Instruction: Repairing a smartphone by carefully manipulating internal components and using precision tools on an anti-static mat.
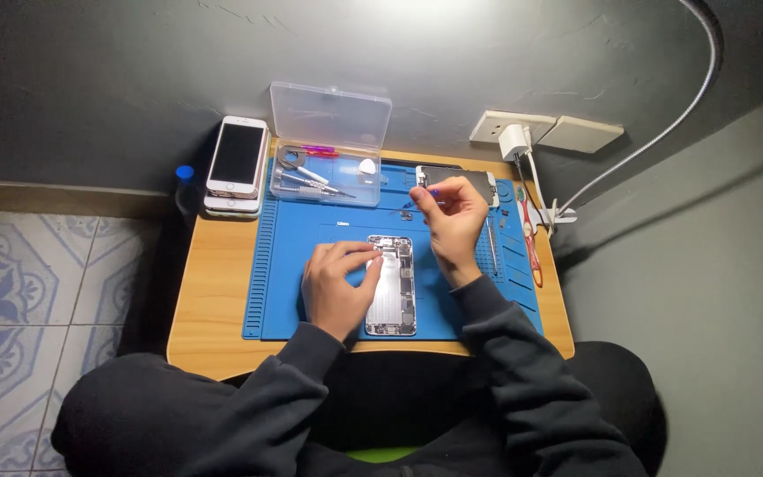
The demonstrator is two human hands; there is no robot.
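Note:
An opened phone body (394,291), its silver insides showing, lies on the blue work mat (293,265). My left hand (336,287) rests on the phone's left edge, fingertips at its top corner. My right hand (452,221) is raised above the mat's upper right, fingers pinched on a small tool with a blue tip (421,199). Just behind that hand lies the detached phone screen (479,181), partly hidden by my fingers.
A clear plastic box (328,168) with small tools stands at the mat's top, lid up. Two stacked phones (237,163) lie at the table's back left beside a bottle's blue cap (185,173). Tweezers (492,243) and red-handled tool (533,252) lie right. A charger (514,141) sits in a wall socket.

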